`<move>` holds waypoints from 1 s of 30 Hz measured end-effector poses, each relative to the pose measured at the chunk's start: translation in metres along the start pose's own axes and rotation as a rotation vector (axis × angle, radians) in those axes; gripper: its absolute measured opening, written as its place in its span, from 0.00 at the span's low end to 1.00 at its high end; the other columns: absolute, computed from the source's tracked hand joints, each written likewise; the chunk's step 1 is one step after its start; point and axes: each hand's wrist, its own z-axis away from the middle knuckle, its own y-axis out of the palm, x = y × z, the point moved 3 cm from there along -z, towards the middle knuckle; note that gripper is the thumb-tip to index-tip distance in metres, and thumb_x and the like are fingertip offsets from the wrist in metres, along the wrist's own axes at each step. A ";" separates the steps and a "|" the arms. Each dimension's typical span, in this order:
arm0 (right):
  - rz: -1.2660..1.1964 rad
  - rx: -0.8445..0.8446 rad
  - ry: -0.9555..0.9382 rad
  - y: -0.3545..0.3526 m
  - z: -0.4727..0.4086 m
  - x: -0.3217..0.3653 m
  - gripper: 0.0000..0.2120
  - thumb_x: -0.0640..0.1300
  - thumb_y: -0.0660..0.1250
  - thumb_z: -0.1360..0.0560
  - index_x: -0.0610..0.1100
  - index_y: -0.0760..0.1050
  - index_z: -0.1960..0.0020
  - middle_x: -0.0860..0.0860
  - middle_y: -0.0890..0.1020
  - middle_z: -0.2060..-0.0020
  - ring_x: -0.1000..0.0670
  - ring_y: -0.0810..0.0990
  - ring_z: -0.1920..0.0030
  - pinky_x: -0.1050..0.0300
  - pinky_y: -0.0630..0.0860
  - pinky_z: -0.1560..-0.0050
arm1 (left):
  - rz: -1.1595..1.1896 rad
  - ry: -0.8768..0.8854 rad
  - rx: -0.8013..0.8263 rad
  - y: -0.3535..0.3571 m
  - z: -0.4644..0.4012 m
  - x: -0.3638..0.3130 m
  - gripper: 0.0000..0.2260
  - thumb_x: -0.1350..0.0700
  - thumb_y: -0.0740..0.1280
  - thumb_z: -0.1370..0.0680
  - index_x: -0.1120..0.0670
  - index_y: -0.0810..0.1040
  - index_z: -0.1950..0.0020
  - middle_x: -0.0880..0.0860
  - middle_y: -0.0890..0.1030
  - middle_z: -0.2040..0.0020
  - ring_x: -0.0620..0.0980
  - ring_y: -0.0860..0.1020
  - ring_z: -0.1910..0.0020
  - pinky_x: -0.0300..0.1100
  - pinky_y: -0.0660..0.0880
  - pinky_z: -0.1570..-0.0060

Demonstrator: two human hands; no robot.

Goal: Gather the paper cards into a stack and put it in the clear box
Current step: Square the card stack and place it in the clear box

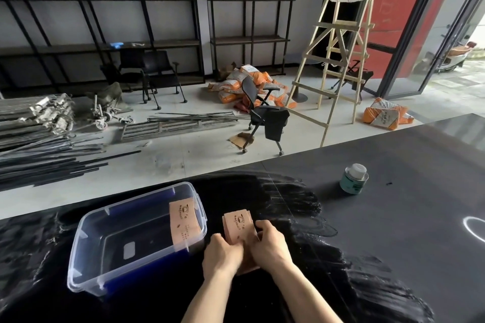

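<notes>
A stack of pinkish paper cards (239, 227) with printed logos lies on the black table, just right of the clear box (86, 225). My left hand (223, 254) presses on the stack's near left side, and my right hand (270, 244) grips its right edge. Both hands cover the near half of the stack. Inside the clear box, another pile of the same cards (183, 223) leans against the right wall. The box is open-topped, with no lid in view.
A small green tin with a white cap (354, 179) stands on the table at the far right. The black tabletop (393, 217) is smeared with streaks. Beyond the table's far edge are an office chair, a wooden ladder and metal bars on the floor.
</notes>
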 end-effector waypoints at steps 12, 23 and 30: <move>-0.373 0.043 -0.071 0.002 0.063 -0.032 0.23 0.38 0.68 0.23 0.53 0.73 0.31 0.50 0.78 0.37 0.53 0.81 0.40 0.49 0.81 0.37 | 0.364 0.176 0.169 -0.005 0.034 0.042 0.17 0.58 0.79 0.28 0.45 0.76 0.45 0.50 0.83 0.45 0.45 0.82 0.50 0.37 0.80 0.58; -0.449 0.204 -0.363 0.069 0.140 0.024 0.31 0.28 0.61 0.25 0.52 0.69 0.28 0.47 0.83 0.39 0.46 0.83 0.39 0.44 0.83 0.41 | 0.390 0.532 0.088 -0.106 0.075 0.120 0.23 0.68 0.75 0.25 0.47 0.75 0.38 0.43 0.86 0.46 0.44 0.85 0.45 0.41 0.84 0.48; -0.433 0.329 -0.451 0.123 0.173 0.050 0.34 0.23 0.59 0.27 0.49 0.67 0.27 0.47 0.82 0.37 0.47 0.80 0.35 0.55 0.80 0.39 | 0.440 0.596 0.063 -0.139 0.073 0.175 0.25 0.75 0.69 0.25 0.54 0.69 0.33 0.56 0.81 0.38 0.49 0.83 0.40 0.39 0.82 0.46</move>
